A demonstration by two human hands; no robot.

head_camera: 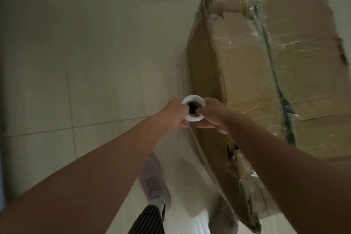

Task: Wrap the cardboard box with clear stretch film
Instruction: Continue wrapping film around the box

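Head view. Cardboard box (pixel 266 74) fills the right side of the frame, standing on the tiled floor (pixel 76 53) — torn at its upper corner, glossy clear film (pixel 275 43) already lying across its top. Centre of frame: the film roll (pixel 193 108) seen end-on, white with a dark core. Left hand (pixel 173 113) clamped on its left side, right hand (pixel 213 118) clamped on its right, just beside the box's near edge. A sheet of film hangs below the roll — a grey shoe (pixel 153 178) shows lower centre.
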